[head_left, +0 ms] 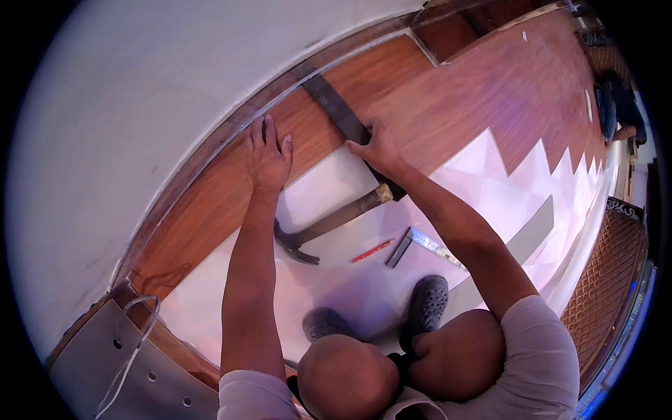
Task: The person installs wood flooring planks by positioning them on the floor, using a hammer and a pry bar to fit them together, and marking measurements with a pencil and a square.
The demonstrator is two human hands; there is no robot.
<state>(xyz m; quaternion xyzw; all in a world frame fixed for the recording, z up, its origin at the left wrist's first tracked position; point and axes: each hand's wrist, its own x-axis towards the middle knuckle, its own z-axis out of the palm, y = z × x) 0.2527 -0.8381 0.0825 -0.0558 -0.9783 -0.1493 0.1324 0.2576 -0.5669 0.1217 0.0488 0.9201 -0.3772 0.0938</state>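
My left hand (pixel 268 155) lies on a wooden floor plank (pixel 208 205) beside the wall, fingers spread. My right hand (pixel 379 148) grips a long dark flat bar (pixel 327 96), which lies across the plank with its far end near the wall's edge. Below my hands a hammer (pixel 332 218) rests on the white underlay (pixel 210 294), its head partly hidden by my left forearm. A red pencil (pixel 372 250) and a metal try square (pixel 427 239) lie to the right of the hammer.
Zigzag-edged laid flooring (pixel 504 84) stretches to the right. A white wall (pixel 126 119) runs along the left. A perforated metal panel (pixel 126 371) with a white cable is at lower left. A co-worker (pixel 616 108) crouches at the far right, near a brown patterned panel (pixel 602 280).
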